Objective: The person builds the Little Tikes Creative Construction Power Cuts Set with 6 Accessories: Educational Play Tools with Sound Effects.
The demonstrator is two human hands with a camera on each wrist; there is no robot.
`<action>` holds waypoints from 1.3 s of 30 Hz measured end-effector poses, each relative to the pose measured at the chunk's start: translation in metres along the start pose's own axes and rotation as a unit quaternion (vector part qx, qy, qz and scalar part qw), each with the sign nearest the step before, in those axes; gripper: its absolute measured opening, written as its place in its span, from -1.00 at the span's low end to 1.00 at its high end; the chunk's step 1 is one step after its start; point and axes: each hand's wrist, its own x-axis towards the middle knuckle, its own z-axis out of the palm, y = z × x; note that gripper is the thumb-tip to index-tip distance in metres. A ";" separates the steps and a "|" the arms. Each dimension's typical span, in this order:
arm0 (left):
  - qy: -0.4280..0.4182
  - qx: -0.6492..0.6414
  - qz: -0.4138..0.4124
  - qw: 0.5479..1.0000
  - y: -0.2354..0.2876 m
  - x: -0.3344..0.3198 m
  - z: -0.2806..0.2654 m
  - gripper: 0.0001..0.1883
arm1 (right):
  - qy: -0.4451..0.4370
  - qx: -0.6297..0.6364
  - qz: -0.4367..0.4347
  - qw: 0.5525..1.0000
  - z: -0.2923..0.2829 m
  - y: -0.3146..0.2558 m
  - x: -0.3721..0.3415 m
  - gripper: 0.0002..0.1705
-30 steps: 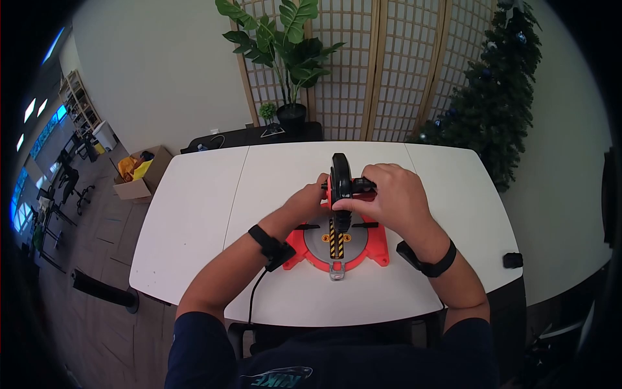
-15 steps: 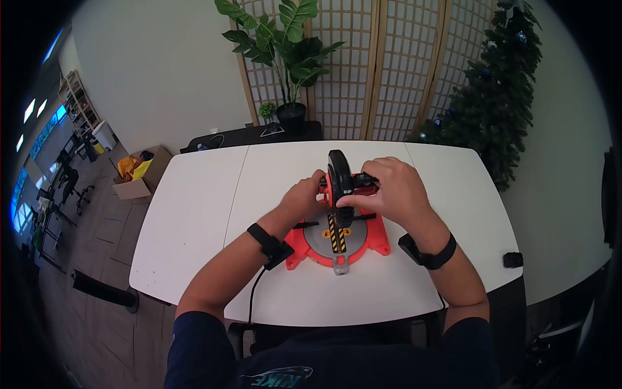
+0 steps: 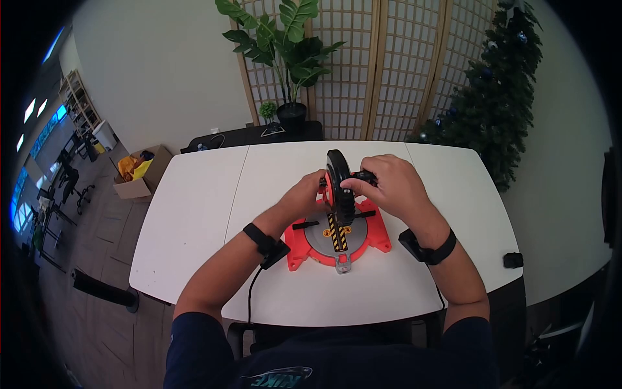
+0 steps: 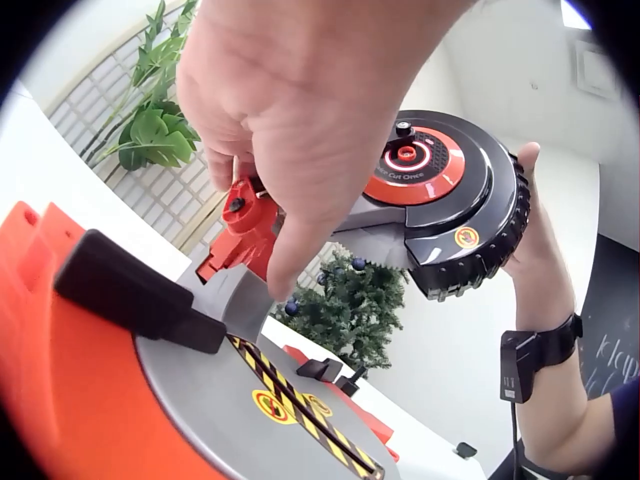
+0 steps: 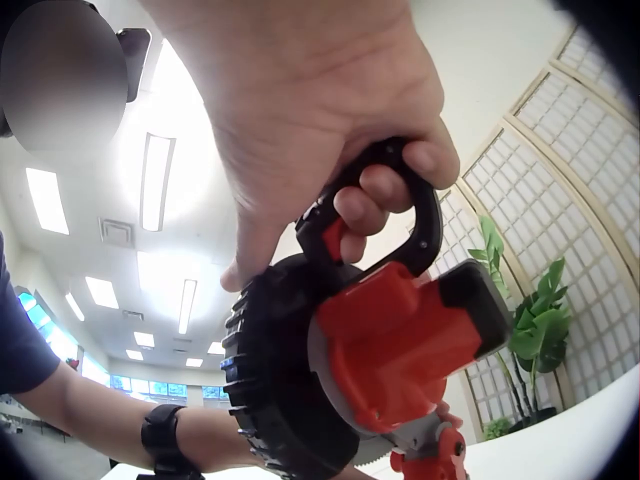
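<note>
A toy miter saw [image 3: 338, 170] stands on the white table, its head raised above a red base [image 3: 298, 247] with a grey round plate [image 3: 317, 240]. My right hand [image 3: 394, 188] grips the black loop handle [image 5: 428, 225], fingers curled through it and thumb along the ridged black guard [image 5: 270, 350]. The left hand [image 3: 301, 196] is behind the base at the red hinge post [image 4: 240, 235], its fingers bent around that post and partly hidden. The grey toothed blade [image 4: 370, 243] shows below the guard. Black clamps [image 4: 140, 290] lie on the base.
The white table [image 3: 188, 227] spreads around the saw. A small black object [image 3: 512, 260] lies at its right edge. Behind are a potted plant [image 3: 291, 117], a lattice screen [image 3: 402, 71] and a decorated tree [image 3: 486, 110]. A cardboard box [image 3: 152, 178] sits on the floor at left.
The saw base has turned slightly and its front has shifted a little away and to the right. My right thumb has moved up along the guard; both hands stay on the saw.
</note>
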 end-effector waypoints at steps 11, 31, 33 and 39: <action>-0.008 0.010 -0.034 0.999 0.008 -0.002 -0.002 -0.43 | 0.012 -0.051 -0.020 0.998 0.008 0.001 -0.001 -0.30; -0.005 0.040 0.012 0.999 -0.017 -0.004 0.011 -0.54 | -0.086 -0.118 0.005 0.989 0.007 -0.008 -0.013 -0.30; -0.005 0.040 0.015 0.999 -0.017 -0.004 0.010 -0.53 | -0.089 -0.118 0.006 0.989 0.007 -0.009 -0.014 -0.30; -0.018 0.049 -0.009 0.999 -0.011 -0.005 0.008 -0.51 | -0.091 -0.124 0.004 0.988 0.008 -0.009 -0.016 -0.29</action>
